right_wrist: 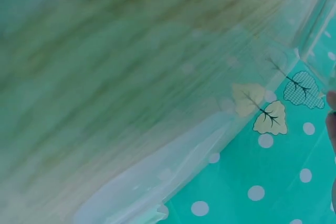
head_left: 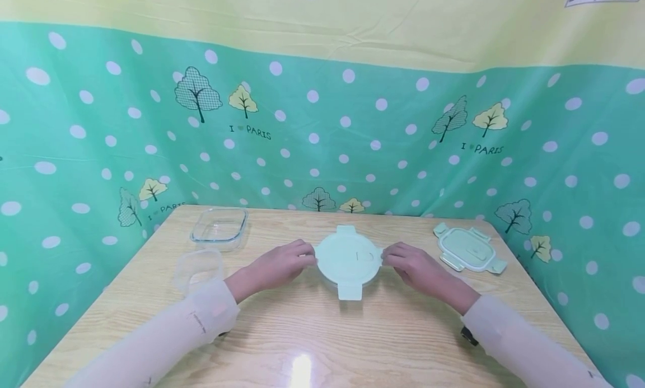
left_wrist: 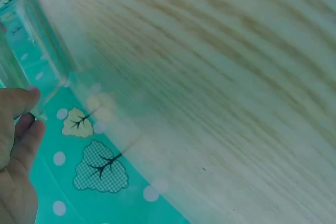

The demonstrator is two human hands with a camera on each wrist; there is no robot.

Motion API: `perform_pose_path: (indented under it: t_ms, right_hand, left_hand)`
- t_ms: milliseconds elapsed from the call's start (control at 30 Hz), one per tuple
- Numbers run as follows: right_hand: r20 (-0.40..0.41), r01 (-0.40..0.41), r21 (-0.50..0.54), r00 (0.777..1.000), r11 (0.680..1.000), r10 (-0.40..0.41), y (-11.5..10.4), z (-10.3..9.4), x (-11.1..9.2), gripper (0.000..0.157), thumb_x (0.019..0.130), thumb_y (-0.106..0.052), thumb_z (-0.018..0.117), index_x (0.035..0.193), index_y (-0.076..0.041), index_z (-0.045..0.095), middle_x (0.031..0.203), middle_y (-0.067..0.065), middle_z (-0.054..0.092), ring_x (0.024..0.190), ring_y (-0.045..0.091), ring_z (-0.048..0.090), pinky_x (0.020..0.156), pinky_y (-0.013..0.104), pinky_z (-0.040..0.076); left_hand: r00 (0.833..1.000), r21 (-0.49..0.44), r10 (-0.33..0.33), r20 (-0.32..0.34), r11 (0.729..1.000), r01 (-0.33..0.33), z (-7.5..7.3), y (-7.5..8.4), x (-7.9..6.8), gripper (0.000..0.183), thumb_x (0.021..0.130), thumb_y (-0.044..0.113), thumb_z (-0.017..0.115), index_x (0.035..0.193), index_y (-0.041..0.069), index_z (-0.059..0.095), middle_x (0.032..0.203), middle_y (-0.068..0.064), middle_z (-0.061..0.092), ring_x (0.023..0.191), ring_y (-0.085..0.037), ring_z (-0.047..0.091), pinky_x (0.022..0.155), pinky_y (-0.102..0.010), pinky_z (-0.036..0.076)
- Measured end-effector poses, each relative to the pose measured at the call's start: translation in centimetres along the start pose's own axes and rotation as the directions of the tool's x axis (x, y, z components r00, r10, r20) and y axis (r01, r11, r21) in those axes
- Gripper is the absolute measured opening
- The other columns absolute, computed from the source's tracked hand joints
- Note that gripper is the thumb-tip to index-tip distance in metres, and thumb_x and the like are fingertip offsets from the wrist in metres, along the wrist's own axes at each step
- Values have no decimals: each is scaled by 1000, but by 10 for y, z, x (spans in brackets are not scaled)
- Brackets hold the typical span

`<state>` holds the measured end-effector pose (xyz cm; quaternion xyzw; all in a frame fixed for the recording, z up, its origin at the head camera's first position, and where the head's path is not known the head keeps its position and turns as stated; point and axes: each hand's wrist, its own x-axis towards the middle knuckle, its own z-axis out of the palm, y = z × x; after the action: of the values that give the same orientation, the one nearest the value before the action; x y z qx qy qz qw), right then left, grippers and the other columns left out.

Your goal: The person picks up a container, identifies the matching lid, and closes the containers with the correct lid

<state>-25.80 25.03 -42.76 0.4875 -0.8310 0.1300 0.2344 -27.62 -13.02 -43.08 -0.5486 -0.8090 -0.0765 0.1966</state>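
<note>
A round pale-green lid [head_left: 347, 259] with flap tabs sits on a clear round container [left_wrist: 46, 45] near the table's middle. At its left side my left hand [head_left: 287, 261] pinches a tab between thumb and fingers; the left wrist view shows this hand [left_wrist: 18, 150] at the picture's edge. On the opposite side my right hand [head_left: 415, 267] pinches the right tab. Only fingertips of the right hand [right_wrist: 331, 119] enter the right wrist view. The front tab of the lid sticks outward and the back one points away. Most of the container is hidden under the lid in the head view.
A square glass container [head_left: 219, 231] stands at the table's back left, with a smaller clear container [head_left: 199, 267] before it, partly behind the left sleeve. A rectangular pale-green lid [head_left: 468, 248] lies at the back right. A dotted green curtain [head_left: 347, 130] hangs around the wooden table [head_left: 393, 343].
</note>
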Motion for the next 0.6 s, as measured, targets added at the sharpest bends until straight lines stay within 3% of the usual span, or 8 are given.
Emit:
perform_pose_path:
  t_ms: [300, 433, 600]
  right_hand:
    - [175, -91, 12, 981, 996, 87, -5, -15, 5, 36, 88, 13, 69, 115, -9, 71, 118, 10, 73, 111, 26, 70, 93, 36, 60]
    - [191, -78, 35, 979, 996, 70, -3, -15, 10, 41, 90, 9, 70, 126, -11, 71, 117, 6, 74, 108, 21, 71, 91, 32, 61]
    - [203, 11, -33, 979, 999, -5, -1, -14, 15, 46, 84, 14, 74, 123, -10, 74, 112, 3, 73, 103, 17, 70, 87, 26, 61]
  left_hand:
    - [993, -227, -39, 110, 972, 64, -8, -10, 7, 26, 87, -7, 74, 109, 8, 72, 122, -4, 66, 109, -20, 61, 95, -25, 55]
    - [993, -233, -63, 98, 969, 85, -8, -9, 11, 27, 85, -4, 77, 107, 9, 71, 129, -4, 68, 116, -22, 61, 98, -23, 54]
    - [998, -171, -37, 60, 984, 47, -5, -8, 14, 39, 83, 0, 81, 118, 12, 71, 118, 1, 70, 113, -17, 61, 92, -20, 56]
